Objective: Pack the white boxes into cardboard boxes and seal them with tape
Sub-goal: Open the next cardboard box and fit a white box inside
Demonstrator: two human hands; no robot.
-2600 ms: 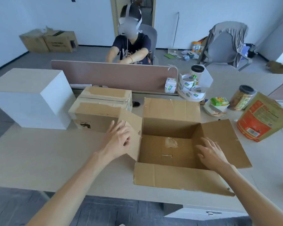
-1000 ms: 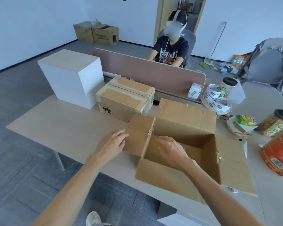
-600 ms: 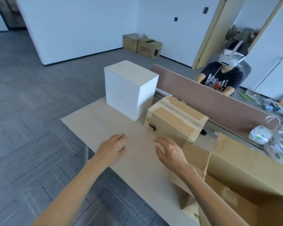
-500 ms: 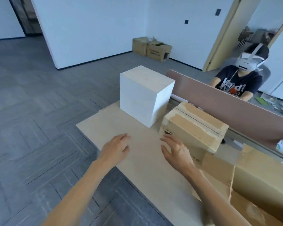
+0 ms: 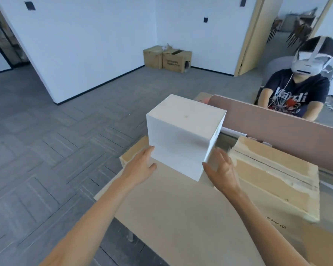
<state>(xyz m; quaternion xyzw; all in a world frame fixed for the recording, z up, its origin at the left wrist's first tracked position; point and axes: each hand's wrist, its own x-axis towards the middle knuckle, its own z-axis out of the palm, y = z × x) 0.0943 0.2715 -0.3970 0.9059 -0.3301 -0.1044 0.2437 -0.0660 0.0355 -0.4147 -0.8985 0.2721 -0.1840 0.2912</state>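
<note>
A big white box (image 5: pixel 183 139) stands on the beige table (image 5: pixel 181 217) near its far left corner. My left hand (image 5: pixel 142 166) has straight fingers against the box's lower left edge. My right hand (image 5: pixel 222 169) is spread open at the box's right side, fingers straight, at or just off the surface. A taped cardboard box (image 5: pixel 273 177) lies to the right of the white box. A corner of the open cardboard box (image 5: pixel 323 244) shows at the lower right edge.
A brown divider panel (image 5: pixel 277 123) runs behind the boxes; a person with a headset (image 5: pixel 296 89) sits behind it. The table's left edge drops to grey floor. Two cardboard boxes (image 5: pixel 167 57) stand by the far wall.
My view swung left from the open cardboard box to the white box. Both hands left the open box's flaps and reached forward to either side of the white box.
</note>
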